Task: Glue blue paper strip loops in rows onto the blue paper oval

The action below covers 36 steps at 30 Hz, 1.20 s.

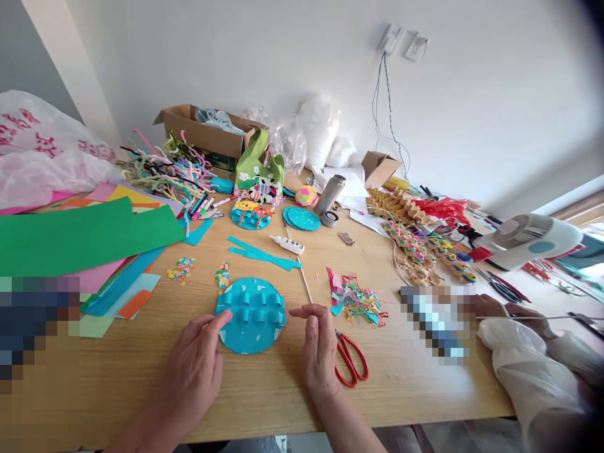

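A round blue paper disc (251, 314) with rows of curled paper loops lies on the wooden table (264, 396) in front of me. My left hand (195, 362) rests flat at its left edge, fingertips touching the rim, fingers open. My right hand (318, 346) sits just right of the disc, fingers loosely stretched, holding nothing. Red-handled scissors (350, 358) lie beside my right hand. A thin wooden stick (305, 284) lies just beyond it.
Coloured paper sheets (85, 236) pile up at left. Paper scraps (356, 296), blue strips (262, 253), a glue bottle (287, 244), finished blue discs (302, 218), pipe cleaners (165, 167) and a cardboard box (207, 135) fill the table. Another person's hands and white sleeve (519, 365) are at right.
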Tool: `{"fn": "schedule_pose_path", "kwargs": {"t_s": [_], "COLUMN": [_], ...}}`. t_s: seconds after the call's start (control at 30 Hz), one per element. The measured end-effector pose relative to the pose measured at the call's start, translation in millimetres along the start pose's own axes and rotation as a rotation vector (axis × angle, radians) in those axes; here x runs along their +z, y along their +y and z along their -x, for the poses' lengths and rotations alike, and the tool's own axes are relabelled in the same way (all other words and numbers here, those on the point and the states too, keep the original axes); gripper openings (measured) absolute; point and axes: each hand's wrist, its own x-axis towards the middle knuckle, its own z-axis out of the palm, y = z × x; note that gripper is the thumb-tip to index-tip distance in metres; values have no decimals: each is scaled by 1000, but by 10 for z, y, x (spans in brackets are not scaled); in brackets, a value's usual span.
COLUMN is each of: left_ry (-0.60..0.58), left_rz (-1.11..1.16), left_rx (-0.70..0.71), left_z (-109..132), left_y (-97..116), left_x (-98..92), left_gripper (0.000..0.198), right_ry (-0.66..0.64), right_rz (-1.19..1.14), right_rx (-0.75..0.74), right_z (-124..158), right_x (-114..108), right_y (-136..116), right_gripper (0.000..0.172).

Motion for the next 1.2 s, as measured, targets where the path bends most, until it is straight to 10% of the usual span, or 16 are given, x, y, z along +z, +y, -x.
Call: {"fn": "schedule_pose_path", "kwargs": {"t_s": [0.23, 1.2], "left_ry": [102, -108], "left_rz": [98, -214], "left_rx": [-117, 63], "left_z": [-56, 73], "left_y": [-17, 38], "left_x": [-143, 108], "left_gripper": [56, 61], "right_ry": [-64, -361], "right_rz": [-46, 370], "right_rx": [-26, -508], "right_z": [-12, 21], "right_x": [17, 142], "right_y": [2, -173], "right_gripper": [28, 26]}}
